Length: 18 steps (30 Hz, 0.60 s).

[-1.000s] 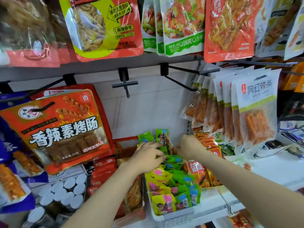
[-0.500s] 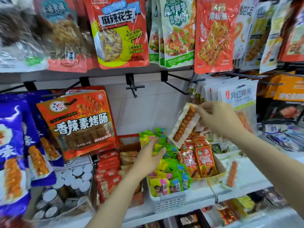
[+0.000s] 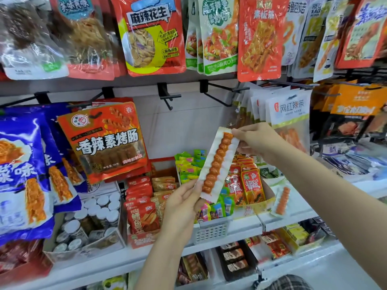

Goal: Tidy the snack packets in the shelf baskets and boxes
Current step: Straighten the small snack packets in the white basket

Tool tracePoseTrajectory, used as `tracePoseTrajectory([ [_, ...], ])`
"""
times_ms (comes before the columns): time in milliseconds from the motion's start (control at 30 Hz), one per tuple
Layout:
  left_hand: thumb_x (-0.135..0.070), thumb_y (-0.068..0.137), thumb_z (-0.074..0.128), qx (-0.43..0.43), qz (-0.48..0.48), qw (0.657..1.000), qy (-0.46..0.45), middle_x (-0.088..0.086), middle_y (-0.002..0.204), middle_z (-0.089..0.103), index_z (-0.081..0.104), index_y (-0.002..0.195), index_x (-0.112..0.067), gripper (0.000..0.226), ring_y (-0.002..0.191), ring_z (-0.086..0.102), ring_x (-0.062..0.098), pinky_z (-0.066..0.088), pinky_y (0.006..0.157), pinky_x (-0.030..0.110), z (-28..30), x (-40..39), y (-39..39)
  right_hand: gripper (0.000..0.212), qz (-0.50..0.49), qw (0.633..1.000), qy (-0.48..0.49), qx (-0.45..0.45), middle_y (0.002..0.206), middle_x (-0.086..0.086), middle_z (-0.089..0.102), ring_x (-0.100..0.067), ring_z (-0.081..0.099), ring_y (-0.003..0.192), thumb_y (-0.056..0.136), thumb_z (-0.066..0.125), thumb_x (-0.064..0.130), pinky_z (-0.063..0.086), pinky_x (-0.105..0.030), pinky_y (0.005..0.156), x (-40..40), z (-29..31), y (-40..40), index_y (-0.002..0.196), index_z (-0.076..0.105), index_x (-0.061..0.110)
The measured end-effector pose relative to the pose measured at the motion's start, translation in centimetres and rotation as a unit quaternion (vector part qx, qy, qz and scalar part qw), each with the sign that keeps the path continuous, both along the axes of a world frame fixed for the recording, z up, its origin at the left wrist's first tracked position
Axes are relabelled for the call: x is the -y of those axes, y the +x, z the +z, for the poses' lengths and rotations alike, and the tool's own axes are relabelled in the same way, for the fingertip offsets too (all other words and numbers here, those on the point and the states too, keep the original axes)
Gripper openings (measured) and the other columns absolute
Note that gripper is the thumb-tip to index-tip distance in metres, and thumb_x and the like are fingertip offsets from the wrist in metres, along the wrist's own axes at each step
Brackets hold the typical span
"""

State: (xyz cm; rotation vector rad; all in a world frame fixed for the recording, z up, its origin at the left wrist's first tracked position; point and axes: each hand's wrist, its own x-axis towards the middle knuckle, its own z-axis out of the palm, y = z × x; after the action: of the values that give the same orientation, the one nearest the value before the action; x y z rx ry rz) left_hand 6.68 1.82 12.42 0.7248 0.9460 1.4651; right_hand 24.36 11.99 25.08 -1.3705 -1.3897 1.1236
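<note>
Clear skewer packet (image 3: 217, 162), gripped at both ends by both hands, partly hides the white basket (image 3: 211, 230) behind.

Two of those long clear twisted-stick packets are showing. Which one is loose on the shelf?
The smaller-looking one lying right of the baskets, untouched. The other packet is held up by both hands.

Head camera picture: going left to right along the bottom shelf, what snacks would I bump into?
Box of white-lidded jars → red packets in a cardboard box → white plastic basket of green and pink packets → clear packet with an orange twisted stick.
</note>
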Motion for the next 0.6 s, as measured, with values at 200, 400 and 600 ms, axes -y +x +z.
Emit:
tracePoseTrajectory([
  [200, -0.016, 0.076, 0.068, 0.094, 0.019, 0.995, -0.032, 0.016, 0.110, 0.072, 0.064, 0.113, 0.002, 0.041, 0.095, 0.072, 0.023, 0.061, 0.073, 0.029, 1.6, 1.2, 0.4, 0.015, -0.014, 0.995, -0.025, -0.093, 0.082, -0.009, 0.067, -0.012, 0.064, 0.067, 0.096, 0.060, 0.020, 0.058, -0.021, 0.058, 0.9, -1.1, -1.4, 0.097, 0.069, 0.007],
  [400, -0.034, 0.089, 0.063, 0.300, -0.137, 0.938, -0.104, 0.027, 0.124, 0.063, 0.065, 0.121, 0.001, 0.047, 0.112, 0.063, 0.043, 0.057, 0.084, 0.054, 2.9, 1.4, 0.2, 0.018, 0.040, 0.992, -0.016, -0.119, 0.107, -0.025, 0.069, -0.027, 0.066, 0.086, 0.098, 0.057, 0.020, 0.060, -0.029, 0.073, 0.9, -1.0, -1.6, 0.098, 0.068, 0.007],
  [600, -0.009, 0.079, 0.065, 0.295, -0.174, 0.935, -0.089, 0.025, 0.108, 0.066, 0.058, 0.127, 0.005, 0.051, 0.070, 0.065, 0.026, 0.060, 0.061, 0.031, 3.1, 1.3, 1.1, 0.024, 0.139, 0.967, -0.014, -0.212, 0.098, -0.012, 0.074, -0.018, 0.072, 0.088, 0.091, 0.063, 0.022, 0.059, -0.028, 0.079, 0.1, -0.4, -0.7, 0.103, 0.070, 0.003],
])
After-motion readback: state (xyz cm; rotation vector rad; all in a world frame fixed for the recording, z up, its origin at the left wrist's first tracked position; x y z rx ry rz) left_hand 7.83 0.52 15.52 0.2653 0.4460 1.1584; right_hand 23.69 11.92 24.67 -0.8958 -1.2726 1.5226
